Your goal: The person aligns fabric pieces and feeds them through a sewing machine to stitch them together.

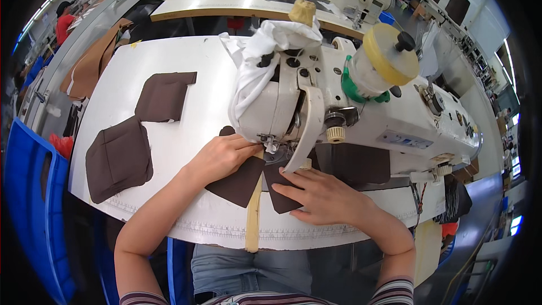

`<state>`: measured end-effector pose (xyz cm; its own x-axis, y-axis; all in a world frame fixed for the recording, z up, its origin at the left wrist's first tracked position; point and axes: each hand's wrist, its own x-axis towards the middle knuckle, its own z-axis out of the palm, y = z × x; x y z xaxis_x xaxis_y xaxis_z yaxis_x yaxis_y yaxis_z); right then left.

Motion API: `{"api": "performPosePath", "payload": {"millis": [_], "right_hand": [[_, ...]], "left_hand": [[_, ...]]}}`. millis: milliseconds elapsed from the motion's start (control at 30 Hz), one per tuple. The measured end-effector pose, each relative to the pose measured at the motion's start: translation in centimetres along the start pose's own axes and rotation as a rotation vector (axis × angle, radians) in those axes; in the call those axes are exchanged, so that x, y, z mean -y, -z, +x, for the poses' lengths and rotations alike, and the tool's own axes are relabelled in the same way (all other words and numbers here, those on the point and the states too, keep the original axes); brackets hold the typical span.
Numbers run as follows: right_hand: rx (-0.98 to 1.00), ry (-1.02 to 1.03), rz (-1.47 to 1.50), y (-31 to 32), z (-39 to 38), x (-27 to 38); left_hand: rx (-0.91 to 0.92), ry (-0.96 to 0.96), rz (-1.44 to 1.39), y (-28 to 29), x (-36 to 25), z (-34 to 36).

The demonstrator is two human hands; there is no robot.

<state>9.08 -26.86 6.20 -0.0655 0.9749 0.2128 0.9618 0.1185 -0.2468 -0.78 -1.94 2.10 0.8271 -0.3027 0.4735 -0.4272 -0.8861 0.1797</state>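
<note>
Two dark brown fabric pieces lie side by side under the needle area of a white sewing machine (361, 118). On the left piece (237, 183), my left hand (221, 159) rests with its fingers stretched toward the presser foot (271, 147). My right hand (323, 196) lies over the right piece (280, 195), fingers spread and pressing from above. A yellowish tape (254, 220) runs between the two pieces, from the needle down over the table's front edge. The machine head hides the farther parts of the fabric.
Two stitched brown pieces (119, 158) (164, 97) lie left on the white table (197, 51). A blue bin (34, 203) stands beyond its left edge. White cloth (254, 68) drapes the machine head, near a yellow-lidded container (389, 56). Another sewing table (214, 0) stands behind.
</note>
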Motion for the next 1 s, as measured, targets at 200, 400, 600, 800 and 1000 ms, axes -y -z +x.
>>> {"api": "performPosePath", "payload": {"millis": [200, 400, 600, 800, 1000], "right_hand": [[-0.003, -0.015, -0.279, -1.9, -0.3, 0.1], [-0.190, -0.057, -0.230, -4.6, -0.5, -1.0], [-0.253, -0.038, -0.143, -5.4, -0.3, -1.4], [-0.176, -0.051, -0.422, -4.9, 0.3, 0.0], [-0.186, -0.128, -0.470, -4.5, 1.5, -0.7]], "left_hand": [[0.019, 0.026, 0.108, -0.3, 0.7, -0.4], [-0.001, 0.127, 0.159, -0.4, 0.9, 0.6], [0.367, 0.534, 0.164, -1.0, 2.6, -1.2], [-0.038, 0.584, -0.168, -0.8, 3.1, 1.7], [0.275, 0.468, -0.271, 5.7, -1.0, 2.5]]}}
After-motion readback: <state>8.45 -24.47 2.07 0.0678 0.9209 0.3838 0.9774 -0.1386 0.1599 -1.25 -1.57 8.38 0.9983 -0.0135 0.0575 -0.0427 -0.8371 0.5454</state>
